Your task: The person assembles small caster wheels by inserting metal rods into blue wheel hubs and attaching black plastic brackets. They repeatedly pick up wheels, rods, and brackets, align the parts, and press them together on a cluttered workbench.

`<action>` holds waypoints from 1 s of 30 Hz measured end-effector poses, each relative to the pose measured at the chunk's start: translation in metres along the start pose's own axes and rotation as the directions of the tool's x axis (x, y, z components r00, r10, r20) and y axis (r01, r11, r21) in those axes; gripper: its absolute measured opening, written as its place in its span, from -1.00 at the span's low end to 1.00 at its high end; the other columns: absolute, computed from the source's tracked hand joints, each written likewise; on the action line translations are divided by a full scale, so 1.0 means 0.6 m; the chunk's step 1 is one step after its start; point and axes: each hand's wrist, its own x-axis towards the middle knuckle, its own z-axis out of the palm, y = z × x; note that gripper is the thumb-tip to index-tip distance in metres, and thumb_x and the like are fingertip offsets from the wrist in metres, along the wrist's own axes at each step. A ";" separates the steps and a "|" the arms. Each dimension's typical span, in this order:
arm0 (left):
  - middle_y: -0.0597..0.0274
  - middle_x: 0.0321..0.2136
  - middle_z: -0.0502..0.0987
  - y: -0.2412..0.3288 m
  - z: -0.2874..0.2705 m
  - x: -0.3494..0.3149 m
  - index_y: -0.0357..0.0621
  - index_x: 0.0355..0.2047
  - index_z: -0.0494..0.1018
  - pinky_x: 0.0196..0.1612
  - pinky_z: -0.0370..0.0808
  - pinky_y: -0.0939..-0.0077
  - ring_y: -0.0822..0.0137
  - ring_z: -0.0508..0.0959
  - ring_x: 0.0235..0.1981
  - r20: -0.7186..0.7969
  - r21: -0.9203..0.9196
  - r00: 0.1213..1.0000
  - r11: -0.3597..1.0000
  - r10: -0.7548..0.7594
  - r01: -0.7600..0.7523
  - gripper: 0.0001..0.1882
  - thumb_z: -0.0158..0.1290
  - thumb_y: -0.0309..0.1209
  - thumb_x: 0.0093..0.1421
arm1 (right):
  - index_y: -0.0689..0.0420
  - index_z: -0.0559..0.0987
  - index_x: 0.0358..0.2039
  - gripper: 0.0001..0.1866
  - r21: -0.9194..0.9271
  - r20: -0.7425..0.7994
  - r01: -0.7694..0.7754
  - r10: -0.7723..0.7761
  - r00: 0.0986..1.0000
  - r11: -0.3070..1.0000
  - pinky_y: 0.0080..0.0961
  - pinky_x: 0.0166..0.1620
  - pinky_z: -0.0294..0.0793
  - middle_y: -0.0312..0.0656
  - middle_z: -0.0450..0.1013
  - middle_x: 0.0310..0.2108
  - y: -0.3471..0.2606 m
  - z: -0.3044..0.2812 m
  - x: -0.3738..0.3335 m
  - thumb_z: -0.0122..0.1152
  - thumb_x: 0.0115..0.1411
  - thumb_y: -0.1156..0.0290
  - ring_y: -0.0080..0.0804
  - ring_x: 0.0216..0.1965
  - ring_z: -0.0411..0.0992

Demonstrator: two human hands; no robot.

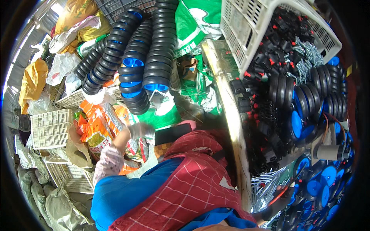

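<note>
My left hand (pixel 141 131), in what looks like a grey glove, is smeared by motion. It lies left of my red checked apron (pixel 181 184), near orange printed bags (pixel 98 129) and a green-and-white sack (pixel 163 111); whether it holds anything does not show. At the lower right, my right hand (pixel 278 206) looks dark-gloved and lies in shadow among thin metal rods (pixel 266 186) and an orange strip (pixel 277 196). Its fingers cannot be made out. Black wheels with blue hubs (pixel 325 177) are heaped beside it.
A whitish crate (pixel 241 34) tips black parts with red bits (pixel 277 38) and silver screws (pixel 308 54) onto the bench, whose pale edge (pixel 227 100) runs along my right. Long stacks of black wheels (pixel 158 57) stand ahead. Pale crates (pixel 52 129) and bags sit at left.
</note>
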 end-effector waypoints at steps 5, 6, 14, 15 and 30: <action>0.01 -0.16 0.58 -0.094 -0.376 0.077 -0.09 -0.05 0.50 -0.07 0.55 0.21 -0.03 0.59 -0.14 -0.734 0.040 0.663 0.965 -0.147 0.259 -0.74 0.10 -0.35 0.26 | 0.09 0.42 0.24 -0.37 0.022 -0.057 0.011 -0.010 0.998 1.000 -0.71 -0.30 0.40 -0.40 0.37 -0.38 -0.015 0.075 -0.010 0.27 0.13 0.67 -0.63 -0.40 0.33; 0.01 -0.15 0.55 -0.109 -0.422 0.086 -0.06 -0.03 0.47 -0.07 0.54 0.17 -0.06 0.58 -0.12 -0.760 0.066 0.605 0.899 -0.236 0.433 -0.71 0.11 -0.33 0.25 | 0.10 0.42 0.22 -0.39 0.006 -0.061 0.005 -0.005 0.998 1.000 -0.71 -0.32 0.39 -0.40 0.37 -0.38 -0.023 0.085 -0.012 0.27 0.14 0.66 -0.63 -0.41 0.33; 0.08 -0.05 0.46 -0.223 -0.437 0.062 0.03 0.04 0.40 0.05 0.49 0.14 -0.04 0.50 0.02 -0.738 0.133 0.542 0.700 -0.402 0.701 -0.43 0.31 -0.42 -0.02 | 0.10 0.48 0.06 -0.60 -0.062 -0.112 -0.017 0.010 0.994 0.998 -0.70 -0.40 0.34 -0.39 0.39 -0.44 -0.079 0.155 -0.020 0.23 0.20 0.61 -0.64 -0.48 0.31; 0.08 -0.05 0.46 -0.229 -0.435 0.062 0.02 0.04 0.40 0.05 0.49 0.14 -0.03 0.50 0.02 -0.718 0.136 0.553 0.693 -0.423 0.708 -0.43 0.30 -0.42 -0.01 | 0.11 0.48 0.04 -0.62 -0.066 -0.115 -0.021 0.013 0.993 0.998 -0.70 -0.41 0.33 -0.39 0.39 -0.45 -0.080 0.158 -0.019 0.22 0.21 0.60 -0.65 -0.48 0.31; -0.04 -0.06 0.46 -0.152 -0.589 0.047 -0.03 0.00 0.39 0.02 0.50 0.10 -0.08 0.51 0.00 -0.691 0.478 0.687 0.571 -0.224 0.667 -0.58 0.00 -0.56 0.10 | -0.06 0.41 0.27 -0.37 -0.059 -0.013 -0.025 0.024 1.000 0.998 -0.76 -0.52 0.45 -0.36 0.41 -0.38 -0.026 0.117 -0.004 0.26 0.18 0.59 -0.65 -0.51 0.41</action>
